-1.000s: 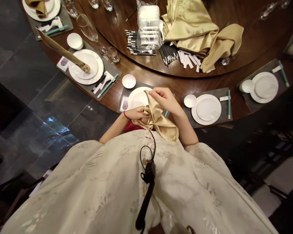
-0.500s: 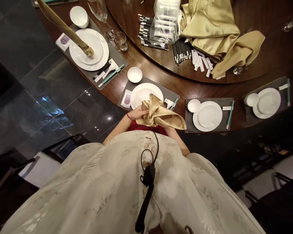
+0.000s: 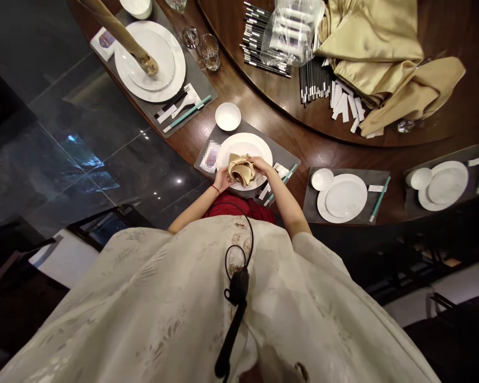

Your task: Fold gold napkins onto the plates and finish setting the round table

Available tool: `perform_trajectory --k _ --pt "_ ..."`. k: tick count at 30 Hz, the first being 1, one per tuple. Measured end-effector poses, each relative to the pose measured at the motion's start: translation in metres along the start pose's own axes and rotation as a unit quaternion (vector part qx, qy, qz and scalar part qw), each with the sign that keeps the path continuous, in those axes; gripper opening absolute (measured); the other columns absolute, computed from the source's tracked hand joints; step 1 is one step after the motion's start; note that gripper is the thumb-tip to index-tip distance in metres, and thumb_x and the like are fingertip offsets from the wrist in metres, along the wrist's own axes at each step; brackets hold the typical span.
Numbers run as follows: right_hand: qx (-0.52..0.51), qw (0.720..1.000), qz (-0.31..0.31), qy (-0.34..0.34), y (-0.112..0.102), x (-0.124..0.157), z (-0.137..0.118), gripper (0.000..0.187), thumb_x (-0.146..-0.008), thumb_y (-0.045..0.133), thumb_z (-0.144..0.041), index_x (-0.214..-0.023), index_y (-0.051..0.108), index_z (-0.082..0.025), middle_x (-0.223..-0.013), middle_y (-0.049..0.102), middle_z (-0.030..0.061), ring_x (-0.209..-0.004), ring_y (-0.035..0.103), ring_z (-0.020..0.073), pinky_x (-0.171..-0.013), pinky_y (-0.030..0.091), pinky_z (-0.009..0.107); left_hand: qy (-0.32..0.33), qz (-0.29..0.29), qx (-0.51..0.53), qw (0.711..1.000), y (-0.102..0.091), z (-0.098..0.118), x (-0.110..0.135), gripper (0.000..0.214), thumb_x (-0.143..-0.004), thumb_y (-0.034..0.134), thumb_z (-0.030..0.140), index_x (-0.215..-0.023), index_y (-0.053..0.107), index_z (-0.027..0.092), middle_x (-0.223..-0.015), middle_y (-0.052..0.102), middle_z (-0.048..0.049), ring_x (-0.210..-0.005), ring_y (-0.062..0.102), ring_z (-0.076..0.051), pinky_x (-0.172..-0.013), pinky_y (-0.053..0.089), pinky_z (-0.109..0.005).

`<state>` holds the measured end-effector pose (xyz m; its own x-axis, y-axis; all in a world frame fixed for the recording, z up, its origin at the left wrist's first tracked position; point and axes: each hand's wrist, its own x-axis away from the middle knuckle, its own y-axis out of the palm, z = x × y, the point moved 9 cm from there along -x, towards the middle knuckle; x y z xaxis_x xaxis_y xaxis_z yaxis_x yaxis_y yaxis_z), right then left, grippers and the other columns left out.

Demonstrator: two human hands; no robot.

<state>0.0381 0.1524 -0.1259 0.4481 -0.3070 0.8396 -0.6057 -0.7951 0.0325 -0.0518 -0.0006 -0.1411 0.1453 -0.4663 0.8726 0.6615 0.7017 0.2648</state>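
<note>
A folded gold napkin (image 3: pixel 241 171) rests on the white plate (image 3: pixel 247 147) of the place setting right in front of me. My left hand (image 3: pixel 223 180) grips its left side at the plate's near rim. Closed around the napkin's right side is my right hand (image 3: pixel 258 164). The plate sits on a grey placemat (image 3: pixel 289 158), with a small white bowl (image 3: pixel 228 116) just beyond it and a teal-handled utensil (image 3: pixel 281 181) to its right.
Left of me is a setting whose plate (image 3: pixel 151 59) holds a tall rolled gold napkin (image 3: pixel 120 29). Two more settings (image 3: pixel 340 196) (image 3: pixel 443 183) lie to the right. The inner turntable carries loose gold napkins (image 3: pixel 383 48), chopsticks (image 3: pixel 315 80) and a plastic packet (image 3: pixel 291 32). The table edge curves past dark floor.
The napkin went from held loosely above the table edge down onto the plate, now bunched small. Both hands moved forward with it. The view shifted so the table sits lower left.
</note>
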Motion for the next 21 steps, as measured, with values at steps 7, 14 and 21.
perform_trajectory --k 7,14,21 --pt "0.23 0.97 0.075 0.013 -0.016 -0.035 -0.016 0.026 -0.098 0.053 -0.027 -0.092 0.069 -0.008 -0.066 0.064 0.0047 -0.06 0.054 0.012 -0.065 0.045 0.023 0.042 0.068 -0.064 0.995 -0.006 0.017 -0.011 0.041 -0.104 0.042 0.044 -0.132 0.053 0.017 -0.119 0.067 -0.0106 -0.084 0.067 -0.013 -0.084 0.057 -0.03" --pt "0.417 0.874 0.239 -0.075 -0.036 -0.01 -0.046 0.041 -0.104 0.032 -0.031 -0.119 0.064 -0.01 -0.122 0.066 0.0191 -0.11 0.061 0.0255 -0.096 0.047 0.033 0.045 0.103 -0.219 0.969 -0.01 0.027 -0.022 0.029 -0.101 0.047 0.033 -0.12 0.059 0.014 -0.107 0.066 -0.0074 -0.082 0.067 -0.015 -0.077 0.059 -0.03" --pt "0.447 0.851 0.27 -0.053 -0.068 0.008 -0.025 0.039 -0.098 0.04 -0.021 -0.132 0.055 -0.01 -0.135 0.057 0.0217 -0.121 0.054 0.0298 -0.1 0.047 0.04 0.1 0.208 -0.513 0.827 -0.044 0.052 -0.008 0.044 -0.092 0.061 0.031 -0.128 0.053 0.008 -0.116 0.067 -0.0193 -0.117 0.063 -0.029 -0.103 0.046 -0.038"
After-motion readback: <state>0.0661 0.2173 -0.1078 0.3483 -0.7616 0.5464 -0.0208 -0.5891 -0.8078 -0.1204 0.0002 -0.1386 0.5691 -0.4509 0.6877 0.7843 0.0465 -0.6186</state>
